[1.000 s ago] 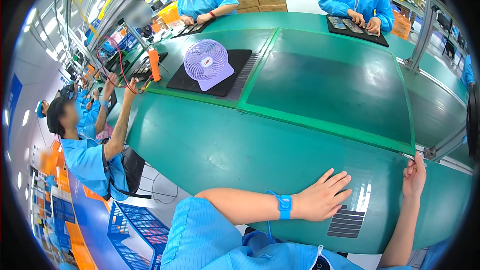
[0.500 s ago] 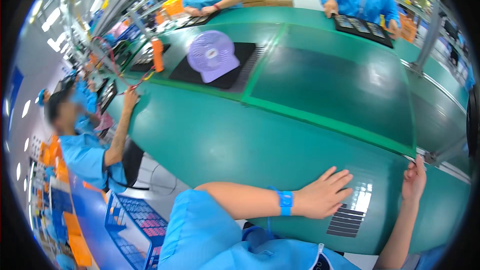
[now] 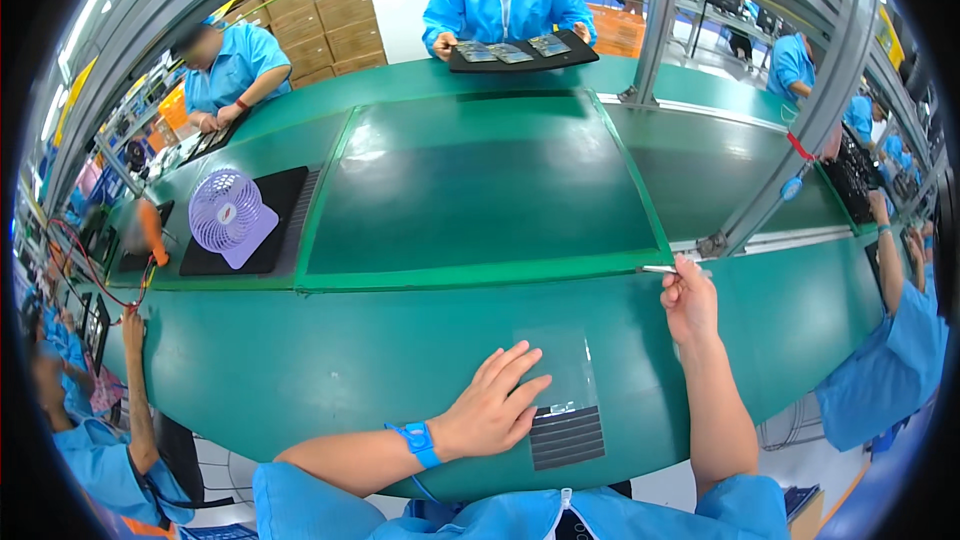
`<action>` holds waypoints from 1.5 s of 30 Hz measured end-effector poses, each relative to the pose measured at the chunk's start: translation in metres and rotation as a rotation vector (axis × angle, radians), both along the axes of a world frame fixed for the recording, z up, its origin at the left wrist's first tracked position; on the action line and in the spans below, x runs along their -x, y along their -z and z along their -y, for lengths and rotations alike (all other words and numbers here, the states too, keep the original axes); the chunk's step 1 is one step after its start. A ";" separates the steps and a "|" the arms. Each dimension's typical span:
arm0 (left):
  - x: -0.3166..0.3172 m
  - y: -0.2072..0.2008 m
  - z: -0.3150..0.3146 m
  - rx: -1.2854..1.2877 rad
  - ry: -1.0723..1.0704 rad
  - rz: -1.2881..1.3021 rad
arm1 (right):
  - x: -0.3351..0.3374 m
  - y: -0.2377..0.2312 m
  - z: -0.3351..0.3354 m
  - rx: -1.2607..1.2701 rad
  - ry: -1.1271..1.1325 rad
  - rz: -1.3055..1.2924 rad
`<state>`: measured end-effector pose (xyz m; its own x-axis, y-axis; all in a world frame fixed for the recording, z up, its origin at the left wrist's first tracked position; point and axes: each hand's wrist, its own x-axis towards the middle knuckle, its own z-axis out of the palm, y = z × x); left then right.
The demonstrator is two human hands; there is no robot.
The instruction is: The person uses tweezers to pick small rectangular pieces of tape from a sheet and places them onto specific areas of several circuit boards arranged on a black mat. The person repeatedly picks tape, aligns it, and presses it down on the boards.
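Observation:
My left hand (image 3: 497,402) rests on the green table with its fingers spread, holding nothing. A blue wrist strap (image 3: 420,443) is round that wrist. By its fingertips lies a clear plastic sheet (image 3: 560,355) with several black strips (image 3: 567,438) in rows at its near end; the fingers partly reach its left edge. Further right, my right hand (image 3: 690,302) is closed on a slim metal tool, which looks like tweezers (image 3: 657,269). The tool points left, over the table near the corner of the green-taped belt.
The green-edged conveyor belt (image 3: 470,190) runs across beyond my hands. A purple fan (image 3: 228,212) stands on a black tray (image 3: 285,225) at left, near an orange electric screwdriver (image 3: 152,232). A metal post (image 3: 780,180) rises at right. Co-workers sit around; one opposite holds a black tray (image 3: 523,57).
The view has swung to the right, so the fan, belt and co-workers appear further left. The tool in my right hand now shows more clearly. The co-worker opposite has tilted the black tray.

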<state>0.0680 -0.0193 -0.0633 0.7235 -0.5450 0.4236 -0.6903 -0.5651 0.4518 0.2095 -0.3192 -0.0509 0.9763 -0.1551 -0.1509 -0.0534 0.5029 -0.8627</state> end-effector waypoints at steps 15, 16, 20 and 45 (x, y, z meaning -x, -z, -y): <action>-0.168 -0.040 -0.053 -0.379 -0.426 0.368 | -0.002 -0.010 0.008 -0.141 0.046 0.059; -0.194 -0.040 -0.055 -0.515 -0.450 0.364 | -0.001 -0.011 0.008 -0.149 0.044 0.065; -0.280 -0.022 -0.090 -0.843 -0.400 0.745 | 0.002 -0.016 -0.001 -0.131 0.015 0.107; -0.022 -0.025 0.000 -0.784 -0.045 0.583 | 0.019 -0.015 -0.040 0.192 -0.117 0.070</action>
